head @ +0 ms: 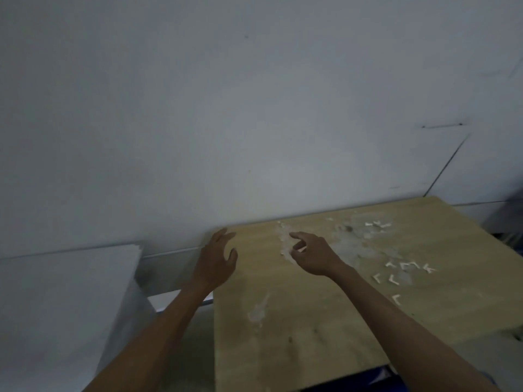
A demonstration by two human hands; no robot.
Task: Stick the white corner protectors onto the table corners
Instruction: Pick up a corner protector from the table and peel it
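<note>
Several white corner protectors (pixel 403 271) lie loose on the right side of the bench (pixel 311 321), likely staged within reach. Left hand (pixel 216 257) hovers at the far-left bench corner, fingers spread, holding nothing. Right hand (pixel 312 254) is near it, loosely curled; can't tell if it pinches one.

- The bench (pixel 325 321) was pale tan wood with faint grain, blotched with whitish-grey patches.
- The corner protectors (pixel 407 268) near its right edge were white.
- The wall (pixel 226 108) was plain grey-white.
- The block (pixel 62 292) beside the bench's left edge was white.
</note>
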